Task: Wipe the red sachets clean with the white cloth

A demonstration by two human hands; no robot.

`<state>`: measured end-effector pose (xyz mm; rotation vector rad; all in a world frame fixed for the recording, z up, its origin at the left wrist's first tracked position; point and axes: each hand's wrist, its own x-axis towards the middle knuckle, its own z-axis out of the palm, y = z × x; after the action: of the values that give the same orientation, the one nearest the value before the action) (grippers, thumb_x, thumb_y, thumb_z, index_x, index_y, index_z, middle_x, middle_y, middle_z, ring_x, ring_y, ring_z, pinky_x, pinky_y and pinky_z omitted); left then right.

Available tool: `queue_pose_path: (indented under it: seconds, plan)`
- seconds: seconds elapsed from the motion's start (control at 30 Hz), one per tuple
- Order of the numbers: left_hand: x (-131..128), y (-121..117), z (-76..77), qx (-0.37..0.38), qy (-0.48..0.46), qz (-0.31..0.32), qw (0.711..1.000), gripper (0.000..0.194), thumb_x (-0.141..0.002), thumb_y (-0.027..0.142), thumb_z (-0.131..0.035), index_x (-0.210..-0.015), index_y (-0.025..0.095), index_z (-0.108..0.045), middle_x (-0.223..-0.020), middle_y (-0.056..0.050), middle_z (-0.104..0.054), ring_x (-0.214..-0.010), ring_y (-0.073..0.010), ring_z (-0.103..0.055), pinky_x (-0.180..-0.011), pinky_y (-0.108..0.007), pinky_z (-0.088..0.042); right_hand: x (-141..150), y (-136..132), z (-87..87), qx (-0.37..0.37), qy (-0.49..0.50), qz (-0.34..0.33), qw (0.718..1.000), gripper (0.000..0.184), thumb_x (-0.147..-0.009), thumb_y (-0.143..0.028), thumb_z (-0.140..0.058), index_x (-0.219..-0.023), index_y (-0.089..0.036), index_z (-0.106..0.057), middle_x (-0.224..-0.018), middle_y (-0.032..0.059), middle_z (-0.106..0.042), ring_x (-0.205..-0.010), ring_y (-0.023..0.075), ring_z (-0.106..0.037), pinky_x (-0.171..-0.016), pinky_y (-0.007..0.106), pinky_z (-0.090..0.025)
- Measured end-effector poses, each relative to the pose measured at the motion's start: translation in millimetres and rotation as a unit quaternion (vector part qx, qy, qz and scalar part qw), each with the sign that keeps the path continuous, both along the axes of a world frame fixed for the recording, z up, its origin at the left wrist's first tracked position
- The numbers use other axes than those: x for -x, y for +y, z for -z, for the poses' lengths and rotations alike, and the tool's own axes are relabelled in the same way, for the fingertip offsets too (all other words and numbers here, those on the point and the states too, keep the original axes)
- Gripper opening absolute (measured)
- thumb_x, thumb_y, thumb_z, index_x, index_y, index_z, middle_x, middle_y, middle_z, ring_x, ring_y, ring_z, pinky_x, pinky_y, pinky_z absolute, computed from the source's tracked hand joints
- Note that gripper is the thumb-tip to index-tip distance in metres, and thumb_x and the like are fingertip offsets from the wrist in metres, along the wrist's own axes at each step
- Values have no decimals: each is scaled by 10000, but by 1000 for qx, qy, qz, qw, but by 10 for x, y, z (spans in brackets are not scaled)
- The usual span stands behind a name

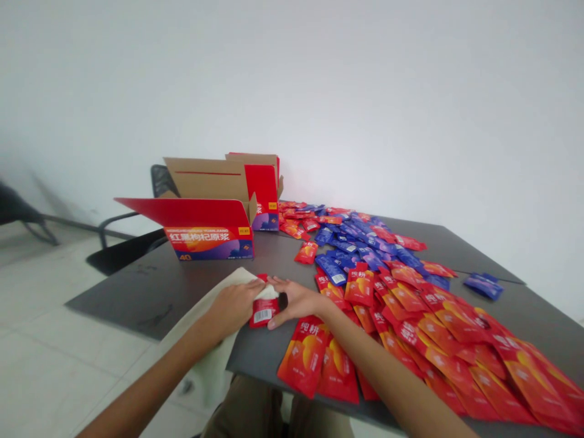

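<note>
A small red pouch (263, 312) lies on the grey table near its front edge, its barcode side up. My left hand (235, 309) is closed on a pale cloth (230, 281), and a fold of it covers part of the pouch's upper half. The rest of the cloth hangs off the table edge beneath my left forearm. My right hand (295, 301) holds the pouch from the right side, with the thumb at its lower corner and the fingers at its top. Some fingertips are hidden in the cloth.
Right of my hands, red pouches (429, 328) lie in overlapping rows. Behind them is a mixed heap of blue and red pouches (356, 237). Two open cartons, a near one (212, 243) and a far one (264, 188), stand at back left. A black chair (123, 249) stands beyond the table.
</note>
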<state>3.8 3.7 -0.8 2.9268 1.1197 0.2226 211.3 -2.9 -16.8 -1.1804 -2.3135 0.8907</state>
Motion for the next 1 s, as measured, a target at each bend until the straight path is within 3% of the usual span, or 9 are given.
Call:
queue_pose_path:
  seconds: [0.1,0.27,0.47,0.67,0.87,1.0]
  plan:
    - [-14,25,29,-9,11,-14,1000,525,-811,25,-383,-1311,99,-525,-1344,-165,-555,-1191,-261,-571,-1003,-391,-454,0,3,16,-6,14,-5,1000,989,-515,-544,-821,-1384,-238,-460,-1530,82,-329,-1438,294,-247,-1189,411,-172]
    - [21,-173,143,-5,-6,78,997,629,-737,-24,-400,-1343,114,-496,-1391,-114,-522,-1318,-208,-447,-1096,-342,-366,-8,21,50,17,-14,13,1000,1178,-477,-550,-834,-1456,-152,-314,-1547,180,-223,-1443,325,-213,-1187,459,-138]
    - [-13,7,9,-19,10,-26,999,508,-815,20,-400,-1292,124,-540,-1317,-146,-583,-1152,-253,-599,-986,-391,-468,0,-12,-13,6,10,5,1000,1007,-509,-580,-807,-1391,-254,-448,-1545,73,-298,-1441,303,-236,-1192,420,-161]
    - [-17,-235,69,-12,18,71,997,608,-751,-12,-403,-1338,115,-502,-1391,-110,-522,-1315,-203,-451,-1096,-333,-367,4,10,21,20,-20,16,999,1190,-457,-551,-841,-1455,-166,-319,-1549,167,-232,-1442,338,-211,-1186,473,-132]
    - [-14,47,50,-23,16,-20,999,520,-816,33,-388,-1309,118,-531,-1345,-144,-560,-1185,-253,-576,-1002,-388,-454,5,-7,-12,1,16,0,1000,977,-518,-554,-816,-1381,-265,-461,-1539,78,-308,-1438,294,-245,-1190,424,-160]
    - [12,-118,124,-22,12,39,999,599,-758,-6,-399,-1335,109,-509,-1389,-135,-519,-1281,-234,-490,-1056,-358,-412,4,7,17,18,-7,13,1000,1113,-483,-549,-832,-1430,-182,-377,-1539,155,-269,-1439,318,-232,-1188,454,-147]
